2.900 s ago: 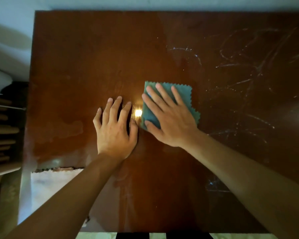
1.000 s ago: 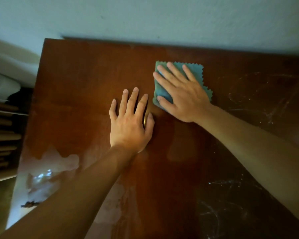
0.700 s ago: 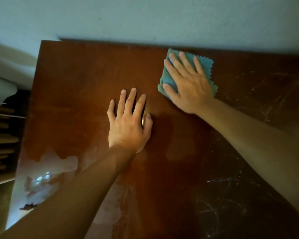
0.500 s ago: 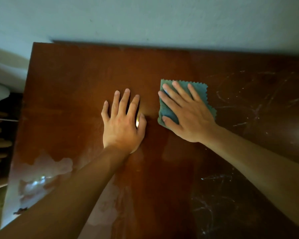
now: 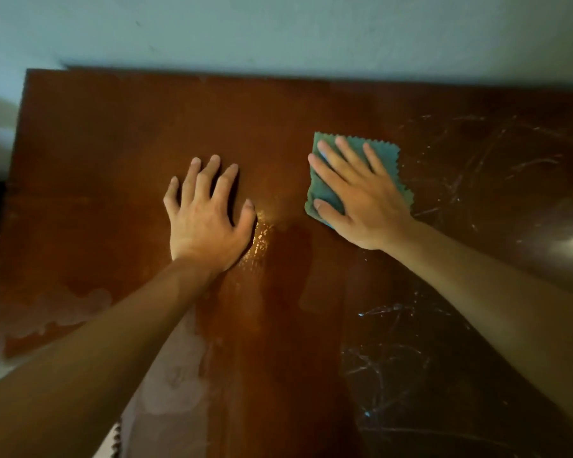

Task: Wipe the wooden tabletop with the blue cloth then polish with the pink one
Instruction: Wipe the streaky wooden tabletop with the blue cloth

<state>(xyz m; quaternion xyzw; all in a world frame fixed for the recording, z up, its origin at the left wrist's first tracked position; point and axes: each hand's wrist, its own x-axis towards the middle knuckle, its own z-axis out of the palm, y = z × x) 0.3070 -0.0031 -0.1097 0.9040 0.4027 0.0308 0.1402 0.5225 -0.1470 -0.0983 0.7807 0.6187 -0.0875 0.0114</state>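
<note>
Scuffed wooden tabletop [image 5: 119, 133] — blue cloth [image 5: 382, 153] lies flat on it.

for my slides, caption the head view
Right hand presses blue cloth on wooden tabletop; left hand flat beside it.

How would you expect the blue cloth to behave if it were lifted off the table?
The blue cloth looks thin and lies flat under the right hand, so it would probably droop limply. It seems light. On the glossy tabletop it likely slides easily.

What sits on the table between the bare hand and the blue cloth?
Nothing: the head view shows only bare brown wooden tabletop, with a bright glint, between the left hand and the zigzag-edged blue cloth.
</note>
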